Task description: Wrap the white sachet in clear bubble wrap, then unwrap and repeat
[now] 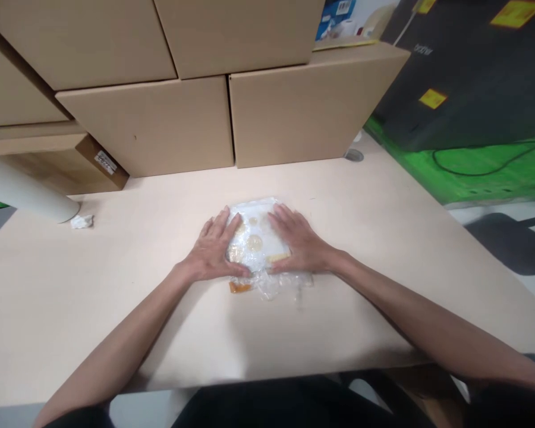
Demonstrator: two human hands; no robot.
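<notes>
A flat, white package in clear bubble wrap lies on the table in front of me, with pale round marks showing through the plastic. My left hand rests along its left side, fingers spread and thumb by the near edge. Opposite it, my right hand lies on the right side, fingers stretched out over the wrap and slightly blurred. Both hands touch the package without closing around it. Loose crumpled plastic sticks out at the near edge, beside a strip of orange-brown tape.
Cardboard boxes are stacked along the back of the pale table. A white roll and a crumpled white scrap lie at left. A large dark case with yellow labels stands on a green surface at right.
</notes>
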